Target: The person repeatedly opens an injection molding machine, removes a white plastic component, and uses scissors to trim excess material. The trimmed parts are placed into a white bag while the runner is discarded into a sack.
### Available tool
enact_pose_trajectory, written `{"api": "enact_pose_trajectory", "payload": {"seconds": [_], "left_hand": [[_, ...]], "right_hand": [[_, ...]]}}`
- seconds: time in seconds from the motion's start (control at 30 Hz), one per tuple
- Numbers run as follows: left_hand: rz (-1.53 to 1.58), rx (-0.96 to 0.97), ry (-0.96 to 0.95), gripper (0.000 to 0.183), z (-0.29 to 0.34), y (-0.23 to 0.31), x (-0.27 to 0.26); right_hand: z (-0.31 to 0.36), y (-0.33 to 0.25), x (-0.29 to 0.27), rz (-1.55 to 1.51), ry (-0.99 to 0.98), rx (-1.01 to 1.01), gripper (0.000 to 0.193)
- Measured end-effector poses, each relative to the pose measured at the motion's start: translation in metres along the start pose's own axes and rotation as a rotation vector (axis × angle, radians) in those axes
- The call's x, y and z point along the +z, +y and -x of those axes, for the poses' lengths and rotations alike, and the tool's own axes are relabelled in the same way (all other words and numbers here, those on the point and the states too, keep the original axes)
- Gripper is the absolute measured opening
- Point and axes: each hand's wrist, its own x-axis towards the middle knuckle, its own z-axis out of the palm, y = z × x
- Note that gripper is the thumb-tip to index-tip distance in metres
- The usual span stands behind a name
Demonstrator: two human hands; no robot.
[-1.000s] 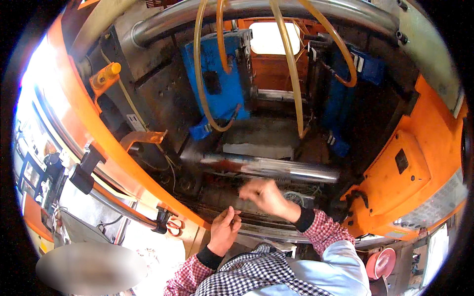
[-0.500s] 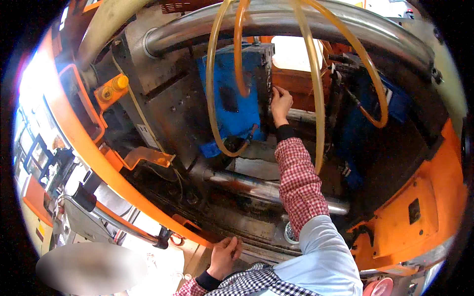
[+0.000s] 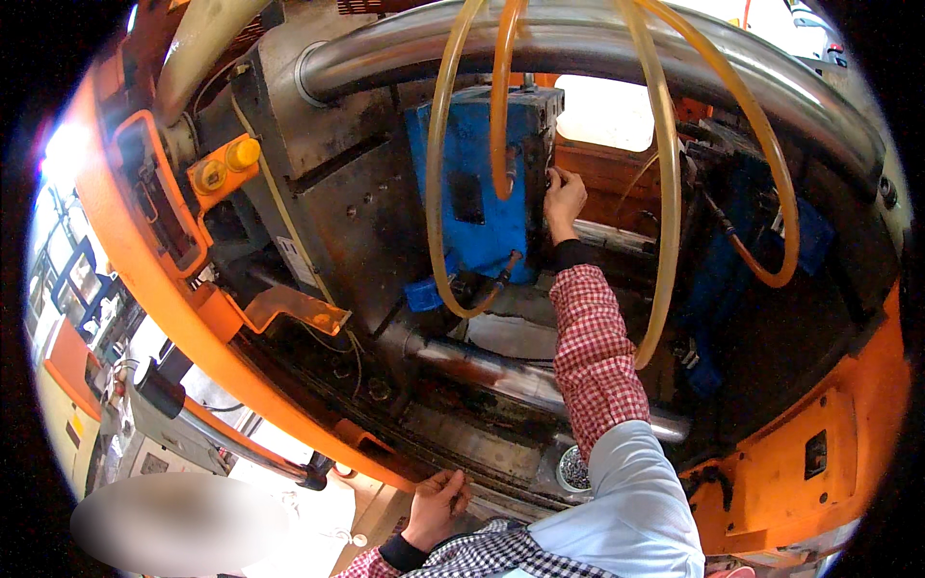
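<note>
My right hand (image 3: 566,200) reaches deep into the machine, at the inner side face of a blue mould block (image 3: 462,207). Its fingers are bent and drawn together against that dark face; whatever they grip is hidden. Low in the picture, beside the orange frame edge, my left hand (image 3: 436,508) is held closed, thumb against curled fingers. I cannot make out what, if anything, is in it. Across the gap stands a second blue mould block (image 3: 725,260), largely in shadow. Below my right arm, a round container (image 3: 575,470) holds small metallic-looking bits.
Yellowish hoses (image 3: 669,193) loop down in front of the blocks. A thick steel bar (image 3: 597,43) crosses above, and another bar (image 3: 501,374) runs below. An orange frame (image 3: 241,385) curves along the left; an orange panel (image 3: 795,453) stands at right. A white sheet (image 3: 299,511) lies lower left.
The view has shifted, so the machine sits a little further right in the picture. My right hand stays at the block's face, its fingers more bent. My left hand remains closed at nearly the same place.
</note>
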Motion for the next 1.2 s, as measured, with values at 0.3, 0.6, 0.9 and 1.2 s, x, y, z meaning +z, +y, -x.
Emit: {"api": "enact_pose_trajectory", "payload": {"seconds": [0.3, 0.6, 0.9, 1.2], "left_hand": [[0.004, -0.01, -0.004, 0.018, 0.003, 0.0, -0.004], [-0.079, 0.104, -0.072, 0.02, 0.006, 0.0, 0.001], [0.047, -0.046, -0.185, 0.024, 0.015, 0.008, -0.007], [-0.67, 0.115, -0.587, 0.008, 0.021, -0.014, 0.009]], "right_hand": [[0.007, 0.009, 0.008, 0.261, -0.052, -0.157, 0.028], [-0.005, 0.027, -0.029, 0.056, -0.212, -0.009, 0.035], [0.265, -0.14, -0.259, -0.157, -1.232, -0.265, 0.016], [0.324, -0.128, -0.353, -0.199, -1.04, 0.263, 0.013]]}}
